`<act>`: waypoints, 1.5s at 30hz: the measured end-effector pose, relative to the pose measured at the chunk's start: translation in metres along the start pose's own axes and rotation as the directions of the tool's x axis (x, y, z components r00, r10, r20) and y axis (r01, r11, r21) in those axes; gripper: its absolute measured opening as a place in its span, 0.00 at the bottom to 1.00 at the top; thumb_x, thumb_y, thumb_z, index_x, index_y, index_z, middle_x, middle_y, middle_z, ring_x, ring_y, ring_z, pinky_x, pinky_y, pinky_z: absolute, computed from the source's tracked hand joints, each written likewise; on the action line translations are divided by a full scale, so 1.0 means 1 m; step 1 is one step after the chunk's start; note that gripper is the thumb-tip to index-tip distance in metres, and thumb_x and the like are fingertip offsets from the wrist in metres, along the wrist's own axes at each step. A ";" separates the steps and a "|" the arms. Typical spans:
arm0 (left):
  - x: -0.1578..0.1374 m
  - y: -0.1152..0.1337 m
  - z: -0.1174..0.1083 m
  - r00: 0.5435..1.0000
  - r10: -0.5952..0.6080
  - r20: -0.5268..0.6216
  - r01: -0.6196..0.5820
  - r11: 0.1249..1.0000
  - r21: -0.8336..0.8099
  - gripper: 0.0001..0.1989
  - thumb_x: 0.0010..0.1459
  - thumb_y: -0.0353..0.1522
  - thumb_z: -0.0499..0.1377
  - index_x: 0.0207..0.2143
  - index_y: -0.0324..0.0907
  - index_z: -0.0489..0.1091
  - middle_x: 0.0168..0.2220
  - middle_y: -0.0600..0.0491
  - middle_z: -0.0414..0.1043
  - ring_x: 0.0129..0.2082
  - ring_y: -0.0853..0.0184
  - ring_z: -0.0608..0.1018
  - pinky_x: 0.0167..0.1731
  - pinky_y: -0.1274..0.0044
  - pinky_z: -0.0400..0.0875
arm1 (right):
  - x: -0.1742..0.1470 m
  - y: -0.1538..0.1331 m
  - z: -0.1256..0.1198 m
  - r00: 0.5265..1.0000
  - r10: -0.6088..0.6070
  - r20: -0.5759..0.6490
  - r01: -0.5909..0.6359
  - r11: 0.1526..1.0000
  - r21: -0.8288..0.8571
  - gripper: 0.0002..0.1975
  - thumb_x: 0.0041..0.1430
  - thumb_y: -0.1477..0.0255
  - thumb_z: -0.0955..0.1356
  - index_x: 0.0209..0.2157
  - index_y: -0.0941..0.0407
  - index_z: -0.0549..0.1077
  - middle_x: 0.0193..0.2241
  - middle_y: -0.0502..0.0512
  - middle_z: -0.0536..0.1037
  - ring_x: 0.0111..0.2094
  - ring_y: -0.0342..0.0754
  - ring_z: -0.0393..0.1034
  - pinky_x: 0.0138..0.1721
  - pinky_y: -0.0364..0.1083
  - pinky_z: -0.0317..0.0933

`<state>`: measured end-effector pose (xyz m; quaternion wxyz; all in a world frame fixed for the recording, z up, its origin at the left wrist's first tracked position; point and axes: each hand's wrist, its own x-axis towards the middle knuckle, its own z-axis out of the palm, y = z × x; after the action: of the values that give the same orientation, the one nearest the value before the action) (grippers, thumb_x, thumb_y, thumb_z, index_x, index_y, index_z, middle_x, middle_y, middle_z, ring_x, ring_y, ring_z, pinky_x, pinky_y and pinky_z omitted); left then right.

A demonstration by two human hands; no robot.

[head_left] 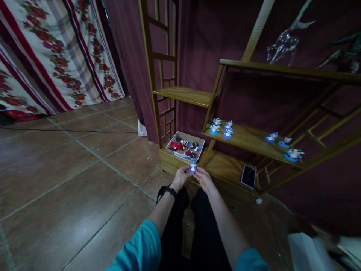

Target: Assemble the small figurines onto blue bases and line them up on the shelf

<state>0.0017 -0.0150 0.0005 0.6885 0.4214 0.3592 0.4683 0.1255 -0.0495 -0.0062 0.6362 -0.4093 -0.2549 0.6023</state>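
Observation:
A small white and purple figurine (193, 166) on a round base is held upright between my two hands, in front of the shelf unit. My left hand (182, 177) pinches its base from the left. From the right, my right hand (204, 177) grips the same base with its fingertips. Just beyond the hands, an open cardboard box (172, 153) holds several figurines in red, black and white. More figurines stand on the middle shelf (249, 142): a cluster (222, 128) at its left end and several others, including a blue-based one (293, 154), toward the right.
A phone or tablet with a dark screen (248, 176) lies on the lower shelf (224, 165). A clear glass deer (283, 47) stands on the upper right shelf. A black cable (93, 131) crosses the tiled floor. White papers (306, 248) lie at the lower right.

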 end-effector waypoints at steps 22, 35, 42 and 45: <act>0.002 0.005 -0.003 0.990 -0.004 0.139 -0.006 0.997 0.073 0.21 0.31 0.25 0.68 0.34 0.36 0.72 0.31 0.48 0.75 0.30 0.66 0.74 0.37 0.73 0.66 | -0.007 -0.011 0.007 1.000 0.019 -0.021 -0.020 0.998 -0.051 0.12 0.39 0.76 0.69 0.31 0.55 0.69 0.28 0.50 0.77 0.32 0.46 0.72 0.39 0.48 0.63; 0.007 -0.009 0.018 0.985 0.175 0.000 -0.154 0.867 0.473 0.20 0.38 0.20 0.61 0.38 0.37 0.70 0.33 0.50 0.74 0.34 0.66 0.75 0.39 0.73 0.67 | 0.010 -0.002 -0.006 0.997 0.035 -0.071 -0.041 0.996 -0.084 0.14 0.36 0.79 0.70 0.30 0.55 0.71 0.30 0.49 0.76 0.33 0.44 0.70 0.37 0.44 0.62; 0.010 -0.010 0.014 0.988 0.153 -0.017 -0.119 0.831 0.543 0.16 0.38 0.24 0.63 0.34 0.36 0.72 0.28 0.52 0.74 0.30 0.67 0.74 0.35 0.75 0.68 | 0.014 0.000 -0.012 0.996 0.049 -0.071 -0.054 0.996 -0.067 0.12 0.38 0.79 0.69 0.30 0.56 0.72 0.30 0.51 0.76 0.33 0.44 0.71 0.39 0.44 0.62; 0.011 -0.008 0.013 0.991 0.131 -0.031 -0.096 0.847 0.522 0.15 0.37 0.27 0.64 0.32 0.35 0.72 0.26 0.53 0.73 0.28 0.67 0.73 0.32 0.76 0.68 | 0.014 -0.001 -0.013 0.997 0.052 -0.062 -0.056 0.997 -0.055 0.11 0.40 0.78 0.70 0.30 0.57 0.72 0.29 0.51 0.77 0.33 0.44 0.71 0.41 0.46 0.63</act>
<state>0.0195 -0.0090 -0.0027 0.5081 0.5965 0.4690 0.4075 0.1388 -0.0381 -0.0148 0.6153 -0.4518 -0.2413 0.5992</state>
